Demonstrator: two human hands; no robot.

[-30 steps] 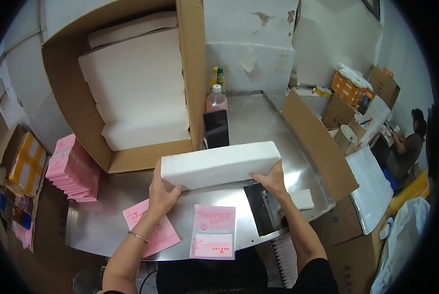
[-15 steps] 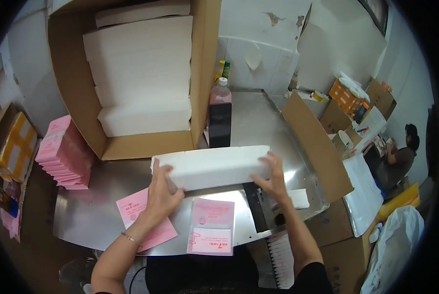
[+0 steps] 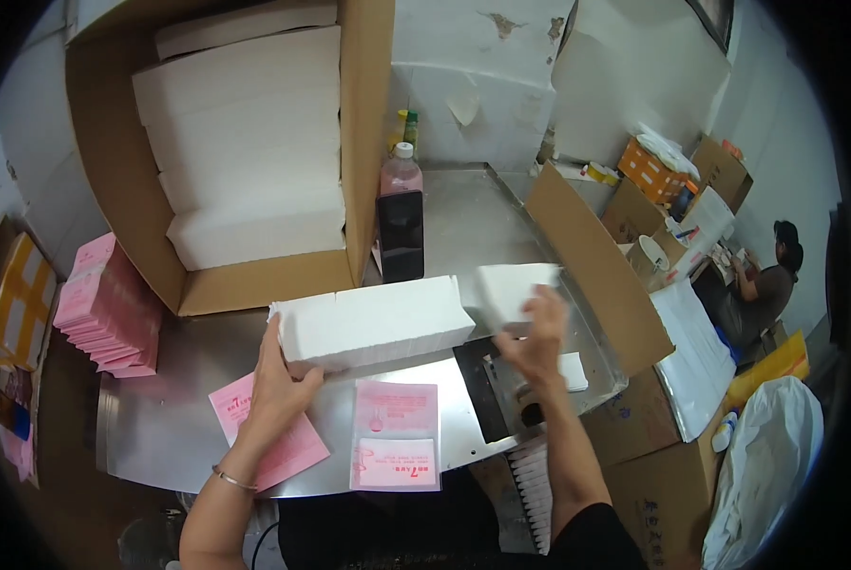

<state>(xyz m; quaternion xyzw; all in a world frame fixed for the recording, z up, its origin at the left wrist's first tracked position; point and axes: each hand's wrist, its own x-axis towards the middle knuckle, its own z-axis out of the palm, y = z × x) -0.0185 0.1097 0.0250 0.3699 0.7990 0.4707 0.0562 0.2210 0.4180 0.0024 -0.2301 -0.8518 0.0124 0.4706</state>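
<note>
Long white stack: near the middle of the bench point(image 3: 169, 418), before the carton point(image 3: 370, 133); its underside is hidden point(image 3: 373, 318).
Left hand: gripping the stack's left end, thumb in front — the fingertips are out of sight behind it point(image 3: 278, 375).
Right hand: blurred, pinching a small white stack just beyond the long one's right end; the exact finger contact is hard to make out point(image 3: 535, 342).
Small white stack: smeared by blur, its near corner covered by the fingers point(image 3: 509, 290).
Black device: partly hidden by the right forearm point(image 3: 478, 385).
Pink sheet: crossed by the left forearm point(image 3: 297, 451).
Bottle: lower part behind a dark phone point(image 3: 401, 176).
Carton: top cut off, white stacks inside.
Pink packets: piled left, beside the carton point(image 3: 112, 309).
Cardboard flap: standing along the right edge — between bench and clutter point(image 3: 601, 271).
</note>
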